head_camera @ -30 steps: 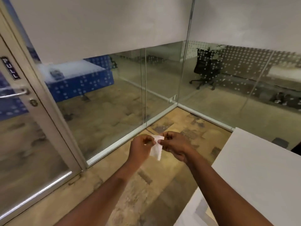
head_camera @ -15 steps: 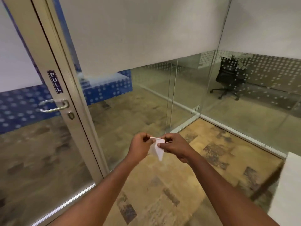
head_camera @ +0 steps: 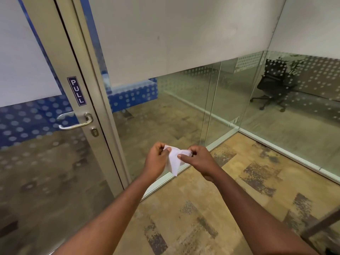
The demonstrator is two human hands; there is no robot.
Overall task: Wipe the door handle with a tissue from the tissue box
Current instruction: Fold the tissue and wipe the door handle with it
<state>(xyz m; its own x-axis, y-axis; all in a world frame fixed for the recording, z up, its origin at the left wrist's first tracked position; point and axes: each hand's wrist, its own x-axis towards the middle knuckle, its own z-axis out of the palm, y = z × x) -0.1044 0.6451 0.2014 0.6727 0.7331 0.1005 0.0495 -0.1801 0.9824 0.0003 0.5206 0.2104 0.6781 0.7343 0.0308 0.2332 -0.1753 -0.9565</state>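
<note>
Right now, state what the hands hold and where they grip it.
A white tissue, pinched at its upper edge by the left hand and right hand.

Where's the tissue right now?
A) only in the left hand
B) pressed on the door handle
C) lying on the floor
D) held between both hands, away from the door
D: the tissue is pinched between the left hand and right hand, clear of the door handle.

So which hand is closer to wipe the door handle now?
Probably the left hand. Both hands pinch the tissue, but the door handle sits up and to the left, on the left hand's side. The right hand would have to cross over.
</note>
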